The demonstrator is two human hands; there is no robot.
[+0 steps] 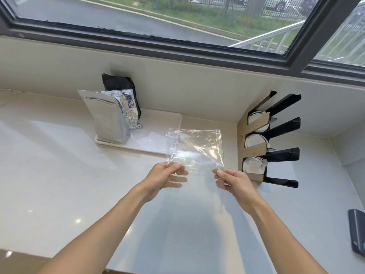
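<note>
**Clear plastic bag held up between two hands over the bench**

A clear plastic bag (195, 148) hangs in the air above the pale bench (59, 175), held by its near edge. The left hand (165, 177) pinches the bag's near left corner between thumb and curled fingers. The right hand (234, 181) pinches the near right corner the same way, thumb on top. The two hands are a little apart, and the film between them is creased and slack. The bag's far edge, which looks like a zip strip though the glare makes that hard to confirm, tilts away toward the wall.

Behind the bag, a white tray (158, 123) sits on the bench. On its left part stands a silver foil pouch (106, 119), upright, with a crumpled foil pouch (129, 109) just beside it and a black pouch (118, 83) behind both, against the wall.

To the right, a cardboard-and-black rack (276, 139) stands against the wall, holding round white lids (254, 140) in stacked slots. A dark flat device (357, 234) lies near the bench's right edge. Above it all runs a dark-framed window (177, 44) looking onto a road and grass.
</note>
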